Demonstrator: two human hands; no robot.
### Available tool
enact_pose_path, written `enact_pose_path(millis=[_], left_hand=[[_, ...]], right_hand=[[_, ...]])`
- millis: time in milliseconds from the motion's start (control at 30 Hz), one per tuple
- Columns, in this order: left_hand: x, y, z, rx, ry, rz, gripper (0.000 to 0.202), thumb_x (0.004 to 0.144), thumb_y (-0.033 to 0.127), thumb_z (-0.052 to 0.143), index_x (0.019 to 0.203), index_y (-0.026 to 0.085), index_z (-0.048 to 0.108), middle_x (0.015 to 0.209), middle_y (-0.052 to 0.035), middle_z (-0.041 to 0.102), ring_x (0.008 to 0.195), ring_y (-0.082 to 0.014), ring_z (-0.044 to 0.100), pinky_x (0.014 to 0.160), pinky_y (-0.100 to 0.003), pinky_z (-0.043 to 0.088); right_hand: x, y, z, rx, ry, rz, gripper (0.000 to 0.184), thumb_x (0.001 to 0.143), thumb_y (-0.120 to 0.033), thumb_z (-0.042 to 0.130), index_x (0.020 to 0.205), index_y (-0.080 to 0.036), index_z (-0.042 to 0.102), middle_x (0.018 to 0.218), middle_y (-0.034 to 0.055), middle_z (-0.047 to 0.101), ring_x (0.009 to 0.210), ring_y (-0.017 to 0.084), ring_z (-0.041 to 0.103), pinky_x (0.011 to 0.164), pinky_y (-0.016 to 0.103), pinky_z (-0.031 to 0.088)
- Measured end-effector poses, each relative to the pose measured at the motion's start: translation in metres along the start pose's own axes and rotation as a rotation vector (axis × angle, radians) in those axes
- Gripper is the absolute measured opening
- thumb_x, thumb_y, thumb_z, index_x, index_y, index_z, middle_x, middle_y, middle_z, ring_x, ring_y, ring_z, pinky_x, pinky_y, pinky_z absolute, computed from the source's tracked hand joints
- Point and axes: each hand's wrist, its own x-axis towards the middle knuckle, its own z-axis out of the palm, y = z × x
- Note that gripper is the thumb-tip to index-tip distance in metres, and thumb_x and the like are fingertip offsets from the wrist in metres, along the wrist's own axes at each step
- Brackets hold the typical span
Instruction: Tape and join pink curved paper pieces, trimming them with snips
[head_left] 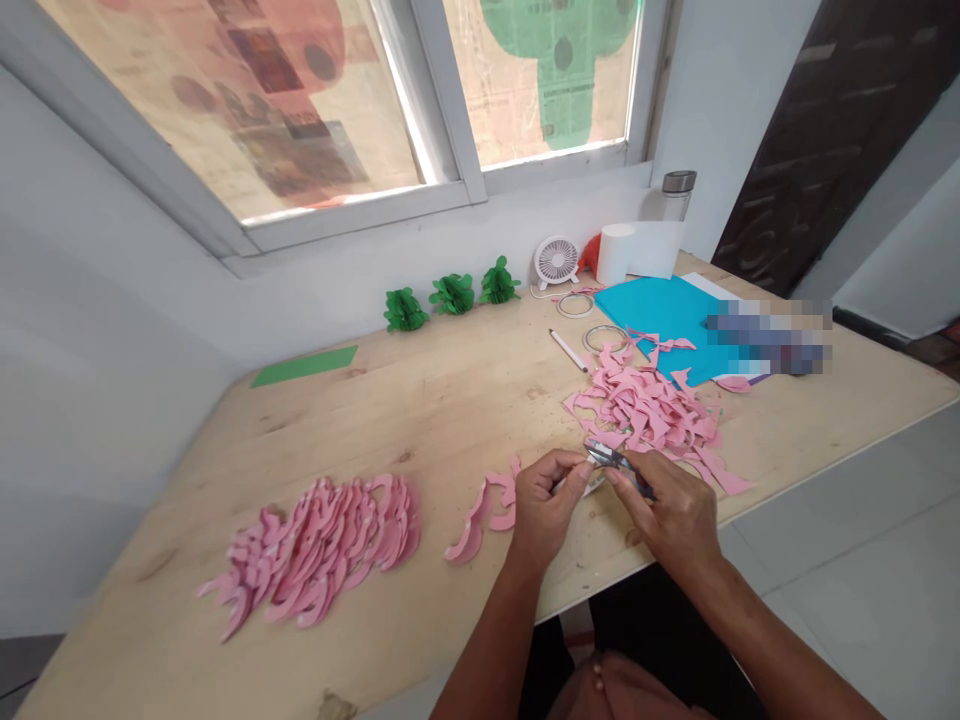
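Note:
My right hand (671, 510) is closed around a pair of scissors (606, 455), whose blades point left toward my other hand. Thumb and finger of my left hand (551, 505) are pinched on a narrow white strip (594, 484) with print on it, right beside the blades. What the strip is made of I cannot tell. Just left of that hand lie a few curved pink cut-outs (469, 535). Beyond the scissors spreads a heap of pink scraps (649, 405). Farther left, many curved pink pieces (330, 550) with small white spots are stacked in overlapping rows.
Green honeycomb paper shapes (454, 294) line the wall beside a small white fan (556, 262). A pen (568, 350), tape rolls (604, 339), blue sheets (660, 310), a white roll (616, 253) and a bottle (676, 195) are at the back right. A green strip (306, 366) lies back left.

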Motion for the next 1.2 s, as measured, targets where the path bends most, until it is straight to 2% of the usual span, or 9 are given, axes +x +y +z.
enact_pose_path(millis=[133, 267, 433, 567, 800, 967, 1200], left_hand=[[0.0, -0.001, -0.001, -0.004, 0.011, -0.001, 0.02, 0.074, 0.032, 0.068, 0.066, 0.015, 0.066, 0.057, 0.0018, 0.057, 0.053, -0.0092, 0.044, 0.054, -0.022, 0.036], [0.002, -0.004, -0.002, -0.028, 0.036, -0.003, 0.024, 0.076, 0.038, 0.066, 0.069, 0.015, 0.067, 0.054, 0.0027, 0.053, 0.05, -0.0087, 0.042, 0.052, -0.022, 0.034], [0.004, -0.007, -0.002, -0.066, 0.036, -0.005, 0.029, 0.078, 0.044, 0.064, 0.077, 0.015, 0.068, 0.052, 0.0037, 0.049, 0.047, -0.0082, 0.038, 0.048, -0.021, 0.031], [0.003, -0.008, -0.003, -0.097, 0.024, -0.009, 0.03, 0.078, 0.046, 0.064, 0.078, 0.016, 0.066, 0.051, 0.0054, 0.045, 0.045, -0.0067, 0.033, 0.046, -0.021, 0.028], [0.003, -0.008, -0.004, -0.109, 0.012, -0.006, 0.029, 0.076, 0.045, 0.065, 0.078, 0.016, 0.066, 0.051, 0.0053, 0.045, 0.046, -0.0067, 0.033, 0.047, -0.021, 0.029], [0.003, -0.009, -0.004, -0.1, 0.018, -0.005, 0.029, 0.076, 0.045, 0.065, 0.076, 0.016, 0.066, 0.052, 0.0044, 0.047, 0.046, -0.0072, 0.035, 0.047, -0.021, 0.031], [0.002, -0.008, -0.004, -0.101, 0.021, 0.002, 0.027, 0.077, 0.042, 0.065, 0.078, 0.016, 0.067, 0.057, 0.0023, 0.054, 0.051, -0.0084, 0.044, 0.051, -0.021, 0.036]], right_hand=[[0.002, 0.004, -0.001, -0.021, 0.001, 0.023, 0.021, 0.09, -0.032, 0.057, 0.091, -0.013, 0.067, 0.072, 0.0044, 0.069, 0.06, 0.014, 0.061, 0.057, 0.024, 0.042], [0.01, 0.008, -0.006, 0.029, -0.001, 0.167, 0.027, 0.09, -0.038, 0.055, 0.088, -0.014, 0.068, 0.073, 0.005, 0.069, 0.061, 0.015, 0.061, 0.058, 0.025, 0.043], [0.014, 0.001, -0.01, 0.305, -0.274, 0.331, 0.029, 0.088, -0.042, 0.054, 0.089, -0.017, 0.069, 0.073, 0.0016, 0.069, 0.062, 0.015, 0.061, 0.056, 0.023, 0.044], [0.012, -0.004, -0.01, 0.386, -0.362, 0.383, 0.029, 0.087, -0.042, 0.054, 0.091, -0.018, 0.07, 0.073, 0.0011, 0.069, 0.065, 0.016, 0.062, 0.058, 0.024, 0.046], [0.011, -0.004, -0.009, 0.437, -0.318, 0.34, 0.028, 0.087, -0.04, 0.055, 0.095, -0.019, 0.072, 0.087, 0.0038, 0.074, 0.075, 0.019, 0.068, 0.067, 0.027, 0.052], [0.009, -0.003, -0.008, 0.43, -0.295, 0.304, 0.027, 0.087, -0.038, 0.055, 0.089, -0.019, 0.073, 0.086, 0.0046, 0.075, 0.08, 0.022, 0.07, 0.068, 0.028, 0.054], [0.008, -0.003, -0.007, 0.42, -0.302, 0.337, 0.028, 0.088, -0.04, 0.054, 0.084, -0.019, 0.073, 0.084, 0.0044, 0.075, 0.08, 0.022, 0.07, 0.069, 0.029, 0.054]])
